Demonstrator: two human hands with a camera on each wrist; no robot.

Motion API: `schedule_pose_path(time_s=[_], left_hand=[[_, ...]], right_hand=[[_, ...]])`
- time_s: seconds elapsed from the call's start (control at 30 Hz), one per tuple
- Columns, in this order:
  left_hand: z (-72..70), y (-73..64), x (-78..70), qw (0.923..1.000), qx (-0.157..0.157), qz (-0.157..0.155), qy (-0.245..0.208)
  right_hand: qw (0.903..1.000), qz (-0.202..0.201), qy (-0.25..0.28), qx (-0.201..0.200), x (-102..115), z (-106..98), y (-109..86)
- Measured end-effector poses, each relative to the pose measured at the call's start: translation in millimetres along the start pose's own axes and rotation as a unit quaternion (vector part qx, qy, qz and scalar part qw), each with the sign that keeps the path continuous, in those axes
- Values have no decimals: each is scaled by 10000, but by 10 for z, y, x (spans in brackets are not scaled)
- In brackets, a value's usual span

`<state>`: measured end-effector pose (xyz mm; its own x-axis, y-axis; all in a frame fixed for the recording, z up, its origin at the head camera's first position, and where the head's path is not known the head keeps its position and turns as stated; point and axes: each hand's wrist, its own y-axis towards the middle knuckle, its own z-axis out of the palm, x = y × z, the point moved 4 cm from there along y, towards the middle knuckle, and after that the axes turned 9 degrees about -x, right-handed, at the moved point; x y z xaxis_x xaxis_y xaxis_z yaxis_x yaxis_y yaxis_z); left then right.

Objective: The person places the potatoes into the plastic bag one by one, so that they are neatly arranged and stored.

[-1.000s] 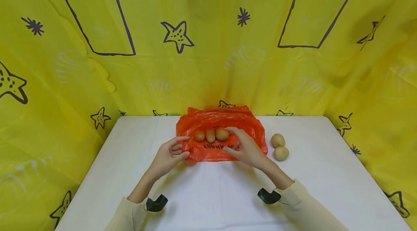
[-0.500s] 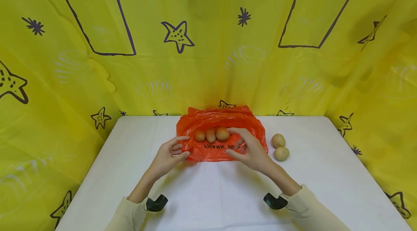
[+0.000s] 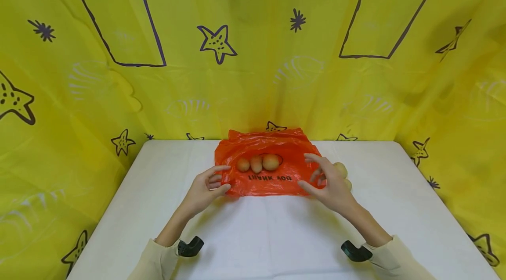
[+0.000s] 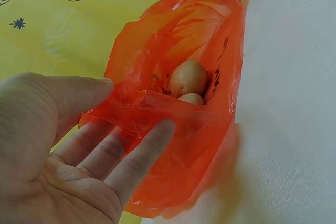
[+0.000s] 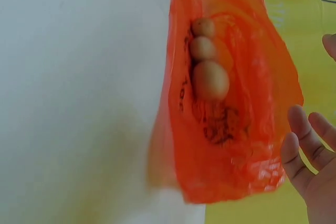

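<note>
A red plastic bag (image 3: pixel 272 187) with "THANK YOU" printed on it lies open at the back middle of the table. Three potatoes sit in a row inside it: a small one (image 3: pixel 243 164), an oblong one (image 3: pixel 256 165) and a larger one (image 3: pixel 271 162). My left hand (image 3: pixel 202 193) holds the bag's left edge, thumb on one side of the film and fingers on the other. At the bag's right side my right hand (image 3: pixel 336 188) has its fingers spread and nothing in them. Behind it, partly hidden, are two potatoes, one farther (image 3: pixel 341 169) and one nearer (image 3: pixel 348 184).
The white-covered table (image 3: pixel 245 240) ends at the back against a yellow curtain (image 3: pixel 253 73) with starfish drawings. The same curtain closes in both sides. Each wrist carries a dark camera mount, on the left (image 3: pixel 190 247) and on the right (image 3: pixel 356 252).
My right hand has drawn away from the larger potato in the bag to the right, now covering part of the two potatoes outside. My left hand and the bag stay put.
</note>
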<state>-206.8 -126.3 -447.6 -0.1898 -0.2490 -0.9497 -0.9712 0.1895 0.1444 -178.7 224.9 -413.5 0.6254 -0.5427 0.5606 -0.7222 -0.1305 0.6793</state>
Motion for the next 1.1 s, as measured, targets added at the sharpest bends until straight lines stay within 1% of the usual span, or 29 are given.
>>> schedule_pose_path(time_s=[0.17, 0.23, 0.37, 0.57, 0.9, 1.1], left_hand=[[9, 9, 3, 10000, -6, 11, 51], [10, 10, 0, 10000, -14, 2, 64], [11, 10, -14, 10000, -25, -1, 79], [12, 9, -26, 10000, -30, -3, 91], [17, 13, -20, 10000, -15, 33, 70], [16, 10, -32, 9999, 28, 99, -11]], right_hand=[[9992, 52, -372, -151, -110, -190, -92], [9987, 162, -440, -205, -152, -257, -138], [9973, 236, -587, -370, -220, -384, -214], [9948, 466, -736, -537, -303, -533, -308], [9884, 981, -1079, -414, -495, -657, -466], [9828, 1379, -1221, -131, -616, -689, -563]])
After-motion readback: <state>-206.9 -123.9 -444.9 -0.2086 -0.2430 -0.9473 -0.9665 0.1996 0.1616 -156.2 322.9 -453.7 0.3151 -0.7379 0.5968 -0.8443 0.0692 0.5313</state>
